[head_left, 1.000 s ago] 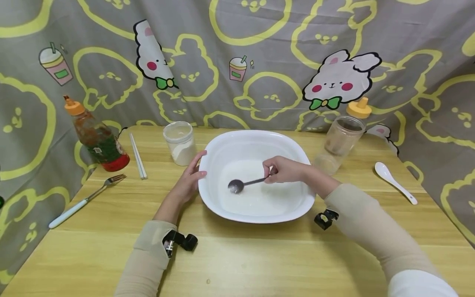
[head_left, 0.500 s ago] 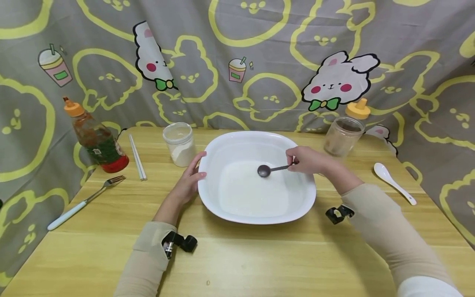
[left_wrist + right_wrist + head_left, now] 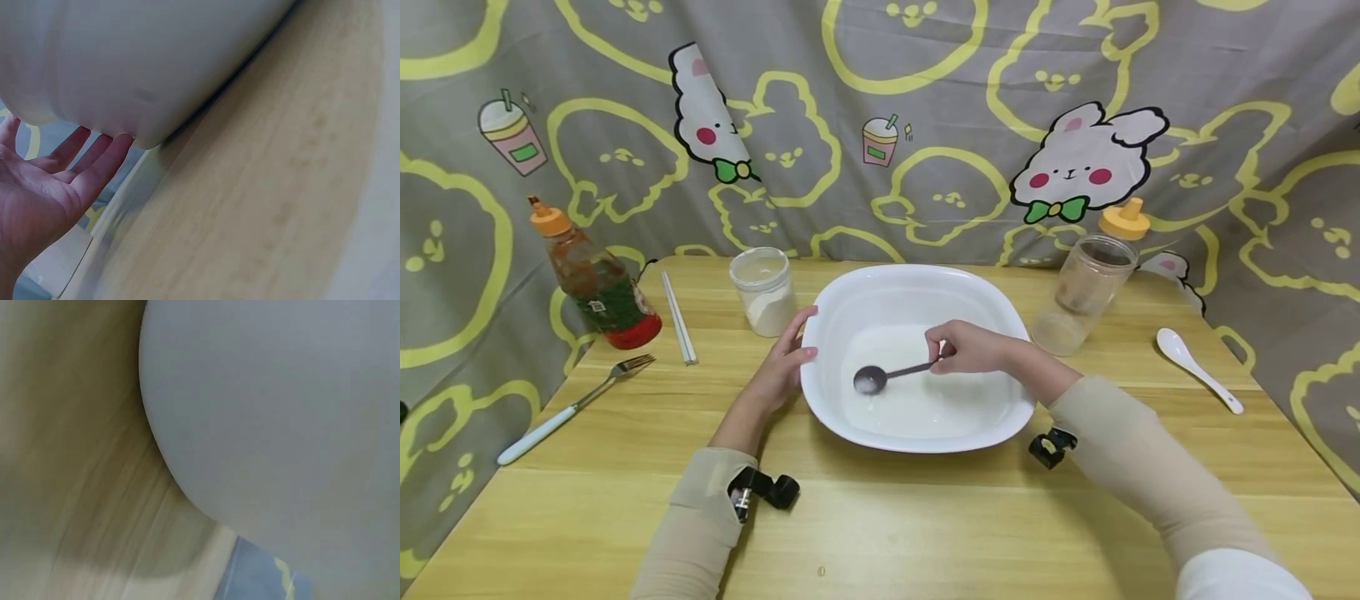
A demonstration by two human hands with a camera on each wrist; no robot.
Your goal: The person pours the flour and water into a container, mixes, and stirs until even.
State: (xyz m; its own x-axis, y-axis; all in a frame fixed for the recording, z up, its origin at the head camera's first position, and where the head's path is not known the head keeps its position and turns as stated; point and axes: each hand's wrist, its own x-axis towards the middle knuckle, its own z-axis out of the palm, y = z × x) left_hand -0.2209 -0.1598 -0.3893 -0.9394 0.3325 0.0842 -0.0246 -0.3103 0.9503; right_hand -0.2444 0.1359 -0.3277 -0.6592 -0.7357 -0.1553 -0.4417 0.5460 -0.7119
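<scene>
A white basin [image 3: 917, 443] with a milky white liquid [image 3: 902, 412] in it stands mid-table. My left hand [image 3: 778, 371] holds its left side, thumb and a finger at the rim. In the left wrist view, other fingers [image 3: 103, 165] of that hand press on the basin's outer wall. Over the basin, my right hand [image 3: 973, 346] pinches the handle of a dark, round-bowled spoon [image 3: 870, 381]. The spoon's bowl lies at the liquid, left of the basin's middle, with some white in it. In the right wrist view the basin's wall [image 3: 262, 425] hides the right hand.
Behind the basin's left side stands a jar of white powder [image 3: 767, 296]. Left are chopsticks [image 3: 679, 321], a fork [image 3: 576, 408] and a red sauce bottle [image 3: 598, 287]. Right are a clear jar [image 3: 1086, 287], a yellow-capped bottle [image 3: 1125, 221] and a white spoon [image 3: 1198, 371].
My right hand moved the dark spoon right across the basin, then back left and nearer to me, close to where it was at first. The left hand and basin stay put.
</scene>
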